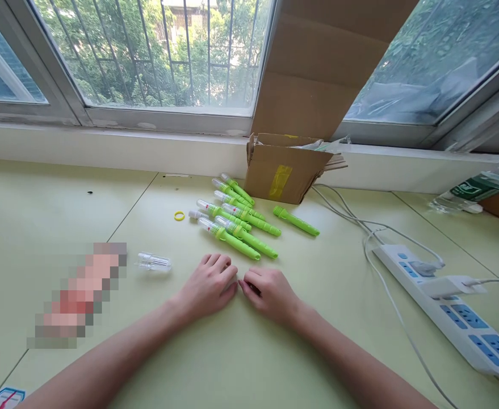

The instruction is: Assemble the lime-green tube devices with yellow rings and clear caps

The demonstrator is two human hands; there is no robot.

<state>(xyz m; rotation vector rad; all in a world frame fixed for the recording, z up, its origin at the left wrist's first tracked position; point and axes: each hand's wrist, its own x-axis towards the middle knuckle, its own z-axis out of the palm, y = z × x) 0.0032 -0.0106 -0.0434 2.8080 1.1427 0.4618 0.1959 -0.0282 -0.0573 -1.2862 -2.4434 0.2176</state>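
My left hand [210, 285] rests on the table with its fingers curled in; a pale bit shows by its thumb, too hidden to name. Close beside it, my right hand [270, 294] is closed, fingertips and thumb pressed together, and whatever they hold is hidden. Just beyond my hands lies a pile of bright green ribbed sticks [240, 243] with clear tube-shaped caps. One green handle without a cap [298, 221] lies apart to the right. A loose clear plastic cap [154, 262] is on its side left of my left hand. Farther back sits a small yellow ring [179, 216].
An open cardboard box [285, 173] stands against the window sill behind the sticks. A white power strip [449, 312] with cables lies at the right, a plastic bottle [474, 184] behind it. A blurred-out flat item [79, 295] lies at the left.
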